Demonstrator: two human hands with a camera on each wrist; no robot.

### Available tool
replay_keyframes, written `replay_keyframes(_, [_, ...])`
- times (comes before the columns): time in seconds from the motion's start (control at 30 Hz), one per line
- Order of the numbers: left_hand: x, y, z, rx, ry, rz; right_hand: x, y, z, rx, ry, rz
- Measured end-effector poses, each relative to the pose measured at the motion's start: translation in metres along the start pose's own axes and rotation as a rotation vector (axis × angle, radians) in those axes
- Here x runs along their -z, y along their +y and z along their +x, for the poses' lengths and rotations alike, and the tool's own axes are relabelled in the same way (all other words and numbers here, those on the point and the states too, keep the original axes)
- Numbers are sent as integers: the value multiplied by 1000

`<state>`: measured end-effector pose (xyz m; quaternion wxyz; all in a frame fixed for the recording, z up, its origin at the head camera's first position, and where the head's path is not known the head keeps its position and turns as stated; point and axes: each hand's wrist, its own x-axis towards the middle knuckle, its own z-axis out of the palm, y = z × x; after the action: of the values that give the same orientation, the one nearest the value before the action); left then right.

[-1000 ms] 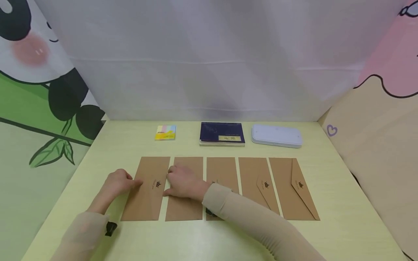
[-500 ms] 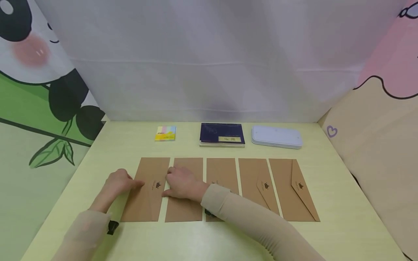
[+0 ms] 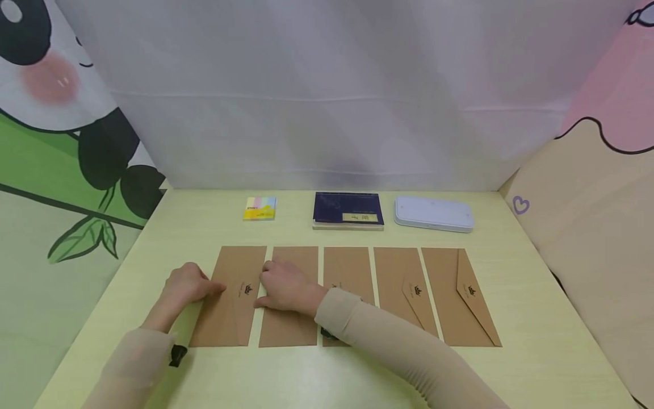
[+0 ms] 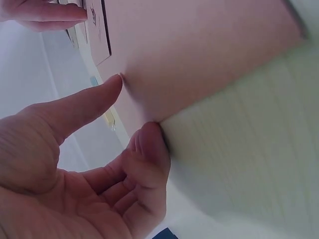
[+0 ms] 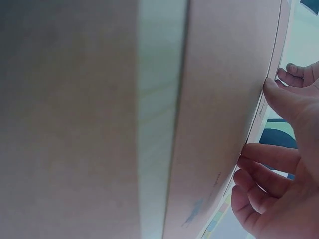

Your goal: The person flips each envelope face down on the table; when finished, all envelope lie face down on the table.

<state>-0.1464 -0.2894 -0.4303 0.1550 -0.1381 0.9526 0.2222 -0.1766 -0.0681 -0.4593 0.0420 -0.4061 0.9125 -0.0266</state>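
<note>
Several brown paper envelopes lie flat side by side. The leftmost envelope bears a small crown print. My left hand is at its left edge. In the left wrist view, my left thumb touches its face while the bent index finger meets the edge, thumb and finger apart. My right hand reaches over the second envelope, partly hiding it. Right thumb and fingertips, spread apart, stand along the first envelope's right edge. The right forearm covers part of the third envelope.
Farther right lie the fourth envelope and the rightmost envelope, pointed flaps facing right. Behind the row are a sticky-note pack, a dark blue notebook and a pale lilac case. A white curtain hangs beyond the table.
Over the last second my left hand has shifted very slightly to the right along the first envelope. The right hand and the envelopes look essentially the same.
</note>
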Motion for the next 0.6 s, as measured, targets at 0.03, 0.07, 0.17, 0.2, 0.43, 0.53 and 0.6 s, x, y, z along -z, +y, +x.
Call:
replay_keyframes(0.03, [0, 0, 0, 0, 0, 1, 0, 0, 0, -1, 0, -5])
replay_keyframes(0.07, [0, 1, 0, -2, 1, 4, 0, 0, 0, -3, -1, -8])
replay_keyframes(0.17, [-1, -1, 0, -6, 3, 6, 0, -1, 0, -13, -9, -8])
replay_keyframes(0.2, [-1, -1, 1, -8, 2, 4, 0, -1, 0, -15, -11, -5])
replay_keyframes(0.43, [0, -4, 3, -11, 7, -16, 1, -1, 0, -10, -13, -3])
replay_keyframes(0.53, [0, -5, 2, -12, 12, -21, 1, -1, 0, -13, -15, -5])
replay_keyframes(0.6, [0, -5, 2, -16, 14, -26, 1, -1, 0, -16, -14, -5])
